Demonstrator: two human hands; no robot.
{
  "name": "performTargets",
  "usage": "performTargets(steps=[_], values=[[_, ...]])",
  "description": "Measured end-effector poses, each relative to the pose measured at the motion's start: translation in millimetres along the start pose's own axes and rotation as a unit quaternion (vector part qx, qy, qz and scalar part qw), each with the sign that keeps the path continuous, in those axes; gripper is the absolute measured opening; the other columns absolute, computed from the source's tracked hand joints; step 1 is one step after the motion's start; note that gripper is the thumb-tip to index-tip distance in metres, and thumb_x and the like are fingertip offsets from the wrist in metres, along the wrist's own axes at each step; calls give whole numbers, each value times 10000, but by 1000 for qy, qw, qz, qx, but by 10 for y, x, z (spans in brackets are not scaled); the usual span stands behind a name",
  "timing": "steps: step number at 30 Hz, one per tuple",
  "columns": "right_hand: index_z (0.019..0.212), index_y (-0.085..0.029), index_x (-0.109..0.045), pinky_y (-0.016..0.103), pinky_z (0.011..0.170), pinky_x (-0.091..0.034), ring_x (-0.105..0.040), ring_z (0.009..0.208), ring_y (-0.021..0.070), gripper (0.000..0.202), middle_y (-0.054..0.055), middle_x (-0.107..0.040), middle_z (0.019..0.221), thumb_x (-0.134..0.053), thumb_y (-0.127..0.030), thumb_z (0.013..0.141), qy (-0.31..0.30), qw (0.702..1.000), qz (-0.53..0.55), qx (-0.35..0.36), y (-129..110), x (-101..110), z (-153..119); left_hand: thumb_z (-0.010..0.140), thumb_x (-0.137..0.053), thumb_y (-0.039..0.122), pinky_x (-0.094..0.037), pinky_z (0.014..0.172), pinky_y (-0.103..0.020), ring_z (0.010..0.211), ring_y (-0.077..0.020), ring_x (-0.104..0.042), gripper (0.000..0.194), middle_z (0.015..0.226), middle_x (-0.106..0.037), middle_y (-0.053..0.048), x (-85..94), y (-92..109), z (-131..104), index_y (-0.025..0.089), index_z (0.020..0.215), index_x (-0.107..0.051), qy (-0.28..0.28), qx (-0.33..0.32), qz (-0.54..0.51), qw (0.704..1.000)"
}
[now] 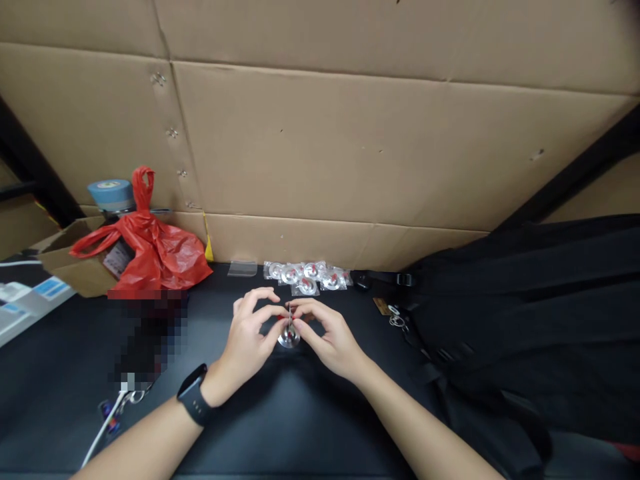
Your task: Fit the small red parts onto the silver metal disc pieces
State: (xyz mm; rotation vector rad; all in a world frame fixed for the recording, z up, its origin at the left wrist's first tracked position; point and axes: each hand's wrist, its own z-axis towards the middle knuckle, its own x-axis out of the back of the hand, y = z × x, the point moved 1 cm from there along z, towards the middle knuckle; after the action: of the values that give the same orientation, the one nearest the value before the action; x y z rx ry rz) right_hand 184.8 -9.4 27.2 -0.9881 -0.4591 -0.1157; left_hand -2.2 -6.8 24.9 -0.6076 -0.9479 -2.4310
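Note:
In front of me a small shiny metal disc (289, 338) with a thin upright metal pin and red parts is between my two hands. My left hand (253, 330), a black watch on its wrist, pinches at the left side of the pin with thumb and forefinger; its other fingers are raised. From the right, the thumb and forefinger of my right hand (327, 333) close on the same piece near the pin. The fingertips partly hide the red parts. Beyond my hands, several similar discs (307, 287) lie in clear plastic bags, beside a flat clear bag (243, 269).
At the left, a red plastic bag (165, 250) and a blue-lidded container (111, 195) sit by an open cardboard box (83, 267). A white cable (103, 427) and keys lie nearer. On the right is a black backpack (540, 333); cardboard (320, 147) walls the back.

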Motion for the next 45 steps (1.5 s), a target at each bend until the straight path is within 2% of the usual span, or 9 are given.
performTargets(steps=[5, 10, 14, 20, 31, 36, 40, 43, 45], values=[[883, -200, -607, 342, 939, -484, -623, 1067, 197, 80, 100, -620, 1124, -551, -218, 937, -7, 999, -35, 15, -19, 19, 16, 950, -571, 251, -402, 927, -368, 1081, -212, -597, 84, 1032, -644, -50, 13, 21, 16, 223, 940, -649, -29, -3, -17, 999], [867, -199, -586, 366, 973, -461, -593, 1101, 207, 59, 98, -577, 1132, -554, -188, 915, -18, 998, -62, 26, -8, 46, 16, 938, -563, 293, -401, 955, -367, 1117, -216, -583, 188, 1130, -652, -66, 32, 69, 29, 212, 1106, -589, -73, 9, -28, 997], [878, -199, -592, 378, 996, -450, -573, 1131, 211, 60, 100, -558, 1154, -549, -191, 920, -26, 997, -61, 26, 4, 59, 14, 841, -632, 254, -388, 956, -383, 1138, -239, -574, 243, 1150, -654, -61, 19, 62, 37, 215, 1080, -616, -94, 12, 18, 995], [900, -204, -591, 367, 1015, -445, -550, 1169, 210, 50, 97, -543, 1193, -550, -191, 925, -35, 997, -49, 38, 14, 41, -6, 819, -677, 275, -376, 954, -401, 1186, -260, -535, 235, 1215, -635, -62, -25, 27, 4, 245, 1051, -696, -117, -8, 54, 992], [913, -206, -595, 391, 1015, -454, -558, 1153, 217, 91, 102, -538, 1191, -524, -242, 957, -39, 998, -39, 35, 108, -1, 6, 827, -754, 281, -370, 932, -410, 1129, -244, -548, 227, 1127, -696, -37, -61, -119, 11, 311, 1052, -761, -109, -21, 33, 993], [927, -213, -606, 380, 1006, -455, -558, 1145, 215, 93, 97, -542, 1186, -526, -249, 959, -5, 998, -41, 53, 72, -84, 19, 865, -713, 290, -370, 908, -395, 1065, -224, -579, 80, 1026, -731, -31, -14, -105, 39, 278, 909, -779, -91, -28, 25, 995], [1066, -227, -621, 365, 991, -463, -567, 1118, 203, 151, 92, -556, 1170, -515, -267, 965, -22, 996, -61, 60, 54, -56, 65, 886, -680, 278, -346, 876, -389, 1007, -218, -599, 85, 955, -747, -27, -14, -187, 52, 258, 870, -761, -71, 9, 60, 996], [1236, -230, -586, 373, 986, -462, -564, 1113, 221, 380, 93, -566, 1201, -662, -290, 869, -67, 988, -132, 49, 101, 16, 73, 929, -606, 334, -340, 876, -383, 977, -213, -612, 166, 970, -747, -33, 8, -303, 67, 249, 897, -745, -56, 70, 86, 992], [1205, -216, -622, 326, 870, -496, -603, 969, 202, 436, 76, -609, 1123, -739, -291, 792, -104, 980, -170, 25, 179, 40, 56, 957, -534, 360, -346, 888, -383, 974, -217, -622, 230, 986, -749, -38, 41, -385, 75, 238, 920, -726, -47, 109, 92, 989]])
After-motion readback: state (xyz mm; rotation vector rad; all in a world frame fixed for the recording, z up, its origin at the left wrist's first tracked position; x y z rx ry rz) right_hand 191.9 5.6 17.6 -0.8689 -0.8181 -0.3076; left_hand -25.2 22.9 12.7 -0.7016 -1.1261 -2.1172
